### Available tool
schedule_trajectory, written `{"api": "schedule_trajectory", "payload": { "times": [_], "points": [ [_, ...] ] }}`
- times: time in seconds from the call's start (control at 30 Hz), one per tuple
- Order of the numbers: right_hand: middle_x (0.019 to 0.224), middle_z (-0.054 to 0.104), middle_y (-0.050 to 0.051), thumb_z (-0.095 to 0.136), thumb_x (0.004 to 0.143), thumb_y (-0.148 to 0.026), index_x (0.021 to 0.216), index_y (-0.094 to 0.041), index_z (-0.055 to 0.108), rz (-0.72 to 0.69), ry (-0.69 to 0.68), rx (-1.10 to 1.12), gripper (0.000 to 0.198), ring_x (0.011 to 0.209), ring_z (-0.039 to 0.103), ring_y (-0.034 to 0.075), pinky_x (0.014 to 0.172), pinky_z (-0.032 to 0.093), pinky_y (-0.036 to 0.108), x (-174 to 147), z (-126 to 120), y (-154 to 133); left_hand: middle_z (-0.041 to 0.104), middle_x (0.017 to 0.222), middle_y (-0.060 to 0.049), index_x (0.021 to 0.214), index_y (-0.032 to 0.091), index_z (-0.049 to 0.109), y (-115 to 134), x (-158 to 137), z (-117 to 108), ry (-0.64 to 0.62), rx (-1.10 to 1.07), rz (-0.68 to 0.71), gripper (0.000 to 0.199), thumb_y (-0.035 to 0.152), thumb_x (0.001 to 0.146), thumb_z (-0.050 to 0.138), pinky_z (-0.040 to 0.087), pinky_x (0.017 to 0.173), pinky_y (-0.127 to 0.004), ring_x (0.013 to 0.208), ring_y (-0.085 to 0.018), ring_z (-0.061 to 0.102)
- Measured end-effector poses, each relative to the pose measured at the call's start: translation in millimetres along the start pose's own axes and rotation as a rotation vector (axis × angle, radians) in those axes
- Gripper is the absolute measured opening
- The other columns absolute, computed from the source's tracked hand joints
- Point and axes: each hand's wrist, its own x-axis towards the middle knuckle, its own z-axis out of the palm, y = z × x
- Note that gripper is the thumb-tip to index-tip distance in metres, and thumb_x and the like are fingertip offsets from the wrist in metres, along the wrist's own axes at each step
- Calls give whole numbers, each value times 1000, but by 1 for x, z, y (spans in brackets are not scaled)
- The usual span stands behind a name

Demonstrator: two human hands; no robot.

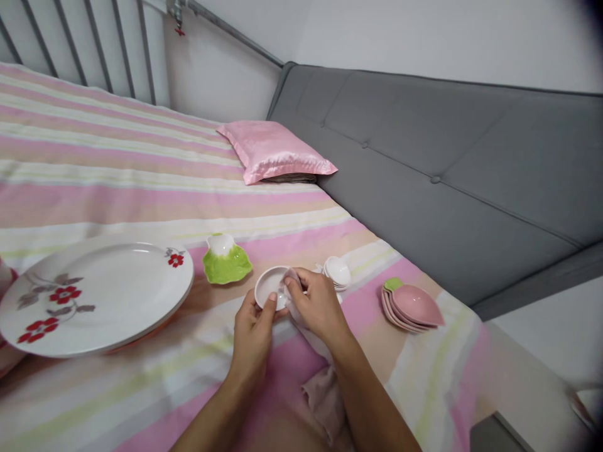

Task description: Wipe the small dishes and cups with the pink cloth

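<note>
My left hand (254, 323) grips a small white bowl (269, 285) by its near rim, with the thumb on the inside. A pale pink cloth (325, 405) is pinched in my right hand (315, 301), which presses it against the right side of the bowl. The rest of the cloth hangs down under my right forearm onto the bed. Just beyond my right hand sits a stack of small white dishes (338, 271), partly hidden by it. A green and white leaf-shaped dish (228, 263) lies to the left of the bowl.
Large white oval plates with red flowers (113, 295) are stacked at left. Pink leaf-shaped bowls (417, 306) are nested at right, near the bed's edge. A pink satin pillow (277, 150) rests by the grey headboard (400, 138). Striped bedding (164, 389) covers the bed.
</note>
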Motion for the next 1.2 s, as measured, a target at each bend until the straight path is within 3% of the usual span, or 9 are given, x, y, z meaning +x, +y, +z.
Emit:
{"api": "schedule_trajectory", "payload": {
  "times": [0.13, 0.23, 0.37, 0.6, 0.77, 0.93, 1.2],
  "points": [
    [70, 65, 0, 42, 85, -24, 80, -21, 63, 25, -28, -104, 22, 64, 55, 13, 58, 33, 21, 0, -5, 0, 64, 108, -7, 108, 17, 55, 1, 1, -1, -108, 3, 19, 37, 35, 76, 61, 49, 82, -30, 97, -19, 60],
    [80, 69, 1, 40, 86, -20, 89, -23, 64, 8, -51, -168, 24, 73, 59, 15, 63, 35, 22, 0, -11, 0, 65, 104, -7, 107, 16, 56, 0, 5, -6, -200, 188, 37, 35, 34, 77, 59, 48, 81, -29, 96, -19, 61],
    [88, 70, 2, 39, 87, -17, 100, -27, 61, -46, -62, -288, 27, 82, 62, 17, 66, 36, 24, -1, -15, -1, 66, 104, -9, 105, 16, 58, 1, 11, -16, -136, 436, 166, 35, 34, 75, 60, 48, 76, -28, 94, -21, 62],
    [94, 68, 2, 41, 88, -14, 105, -27, 59, -201, -142, -363, 28, 91, 60, 17, 72, 40, 26, -5, -11, -3, 70, 85, -3, 105, 21, 64, 14, 3, -17, -112, 882, 228, 31, 32, 83, 44, 43, 67, -28, 71, -18, 61],
    [117, 60, 1, 44, 83, -6, 122, -28, 51, -361, -25, -261, 45, 108, 52, 17, 86, 42, 28, -3, -9, -3, 70, 83, -4, 106, 17, 64, 13, 3, -16, -116, 870, 225, 35, 35, 84, 44, 41, 65, -27, 69, -18, 59],
    [97, 67, 3, 48, 83, -8, 103, -22, 64, -481, 46, -211, 29, 94, 57, 18, 83, 44, 30, 0, -7, 2, 69, 80, -3, 108, 15, 63, 12, 5, -16, -136, 816, 209, 39, 39, 84, 45, 40, 63, -26, 68, -18, 58],
    [96, 71, 1, 51, 84, -15, 97, -22, 68, -334, 11, -41, 23, 91, 63, 14, 82, 47, 24, 2, -10, 5, 69, 78, -3, 107, 15, 65, 8, 5, -18, -111, 730, 196, 39, 40, 82, 48, 41, 63, -26, 67, -19, 58]
  ]
}}
